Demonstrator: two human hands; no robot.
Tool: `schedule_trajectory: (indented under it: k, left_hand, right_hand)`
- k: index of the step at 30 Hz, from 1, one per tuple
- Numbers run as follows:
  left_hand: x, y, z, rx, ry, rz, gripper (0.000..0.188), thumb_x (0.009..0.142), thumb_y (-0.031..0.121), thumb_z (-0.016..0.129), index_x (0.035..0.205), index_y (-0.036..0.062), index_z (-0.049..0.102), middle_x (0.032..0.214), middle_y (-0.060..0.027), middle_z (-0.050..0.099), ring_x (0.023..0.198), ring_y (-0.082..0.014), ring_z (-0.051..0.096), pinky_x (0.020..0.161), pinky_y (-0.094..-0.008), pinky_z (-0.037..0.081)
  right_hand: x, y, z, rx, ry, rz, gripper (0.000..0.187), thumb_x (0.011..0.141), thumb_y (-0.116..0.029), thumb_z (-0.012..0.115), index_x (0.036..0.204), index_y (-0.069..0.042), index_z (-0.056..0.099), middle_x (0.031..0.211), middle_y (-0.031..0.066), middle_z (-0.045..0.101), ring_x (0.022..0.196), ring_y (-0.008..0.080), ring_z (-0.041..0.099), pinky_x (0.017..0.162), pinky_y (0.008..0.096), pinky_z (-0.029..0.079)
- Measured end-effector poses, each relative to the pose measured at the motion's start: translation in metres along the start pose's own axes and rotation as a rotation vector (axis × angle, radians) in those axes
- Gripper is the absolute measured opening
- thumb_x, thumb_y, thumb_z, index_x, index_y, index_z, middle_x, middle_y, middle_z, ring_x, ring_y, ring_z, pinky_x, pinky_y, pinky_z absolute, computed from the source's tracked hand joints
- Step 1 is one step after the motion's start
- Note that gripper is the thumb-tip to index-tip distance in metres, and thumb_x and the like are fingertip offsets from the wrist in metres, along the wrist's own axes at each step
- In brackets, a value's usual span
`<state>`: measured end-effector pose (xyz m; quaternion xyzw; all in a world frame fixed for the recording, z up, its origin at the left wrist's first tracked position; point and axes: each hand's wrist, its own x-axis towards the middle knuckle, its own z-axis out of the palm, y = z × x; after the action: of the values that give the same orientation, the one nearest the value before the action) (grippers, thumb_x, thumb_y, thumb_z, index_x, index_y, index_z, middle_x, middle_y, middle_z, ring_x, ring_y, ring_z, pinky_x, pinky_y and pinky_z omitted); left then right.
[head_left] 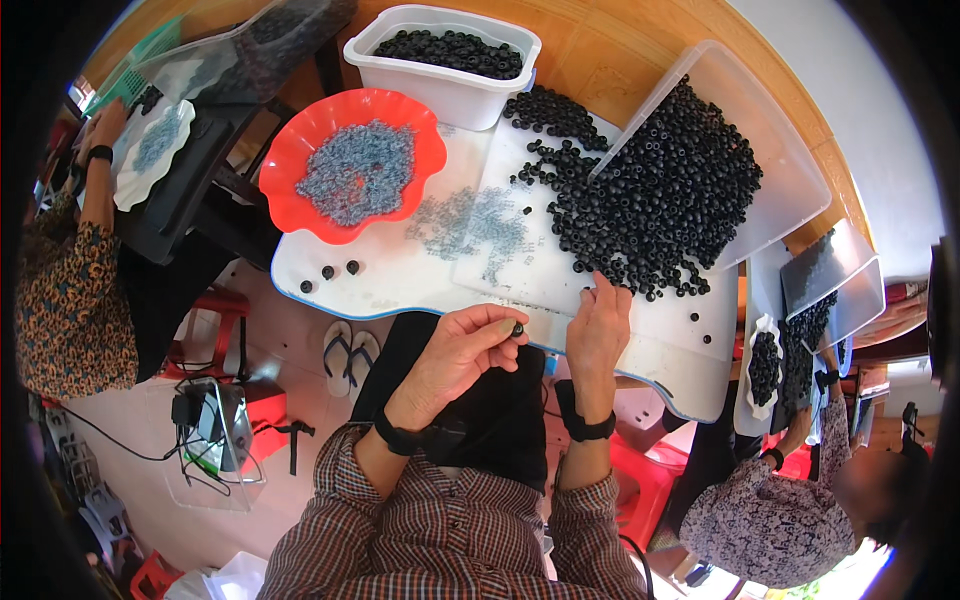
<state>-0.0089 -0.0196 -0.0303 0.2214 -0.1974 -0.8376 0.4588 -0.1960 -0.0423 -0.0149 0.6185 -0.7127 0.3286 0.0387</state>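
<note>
My left hand [462, 350] pinches a small round black cap [517, 328] between thumb and fingertips, in front of the white table's near edge. My right hand [598, 328] is at the near edge of a large heap of black caps [665, 190]. Its thumb and index fingertips are close together beside the heap; whatever they hold, if anything, is too small to make out. The heap spills from a tipped clear plastic bin [785, 195] onto the white tabletop [400, 275]. Small clear bluish pieces [480, 225] lie scattered left of the heap.
A red scalloped bowl [425, 150] holds many clear bluish pieces. Behind it stands a white tub [440, 80] of black caps. Several loose caps [328, 272] lie near the table edge. Co-workers sit at left [75, 310] and right [770, 520]. Flip-flops [350, 355] rest on the floor.
</note>
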Motion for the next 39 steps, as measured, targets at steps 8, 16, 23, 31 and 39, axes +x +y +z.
schedule_trajectory:
  k: [8,16,23,31,39]
  left_hand:
    - [-0.002,0.001,0.008,-0.04,0.015,0.045,0.023,0.095,0.012,0.057,0.112,-0.0027,0.062,0.091,-0.0083,0.068,0.072,-0.0111,0.065,0.067,-0.0255,0.056]
    - [-0.004,0.002,0.019,-0.067,0.008,0.079,0.023,0.097,0.011,0.054,0.114,-0.0028,0.061,0.094,-0.0096,0.067,0.074,-0.0114,0.063,0.068,-0.026,0.055]
    - [-0.008,0.004,0.025,-0.064,0.018,0.117,0.023,0.097,0.01,0.053,0.114,-0.0029,0.061,0.095,-0.0092,0.067,0.075,-0.0115,0.063,0.069,-0.0264,0.056]
    - [-0.013,0.007,0.03,-0.027,0.036,0.16,0.023,0.097,0.009,0.054,0.114,-0.0034,0.061,0.087,-0.0064,0.065,0.074,-0.0117,0.063,0.069,-0.026,0.056]
    - [-0.016,0.008,0.032,0.016,0.028,0.176,0.021,0.096,0.008,0.055,0.113,-0.0023,0.062,0.09,-0.0054,0.065,0.077,-0.0095,0.063,0.07,-0.0242,0.057]
  right_hand:
    - [-0.015,-0.014,-0.029,0.946,-0.323,0.453,0.018,0.092,-0.006,0.059,0.108,0.001,0.063,0.084,0.0052,0.061,0.067,0.0106,0.054,0.062,0.0231,0.044]
    - [-0.028,-0.027,-0.036,1.444,-0.38,0.576,0.019,0.088,-0.004,0.067,0.105,0.003,0.066,0.088,0.0061,0.066,0.068,0.009,0.058,0.062,0.0202,0.045]
    - [-0.035,-0.036,-0.031,1.462,-0.362,0.443,0.016,0.086,0.003,0.065,0.102,0.003,0.067,0.091,0.0049,0.063,0.074,0.0094,0.058,0.065,0.0211,0.046]
    - [-0.037,-0.046,-0.034,1.269,-0.286,0.305,0.016,0.084,0.005,0.066,0.1,0.003,0.068,0.097,0.0048,0.058,0.08,0.0108,0.058,0.071,0.0225,0.049]
    - [-0.038,-0.052,-0.035,1.166,-0.243,0.248,0.015,0.083,0.004,0.069,0.098,0.001,0.07,0.096,0.0035,0.057,0.083,0.0103,0.058,0.072,0.0214,0.049]
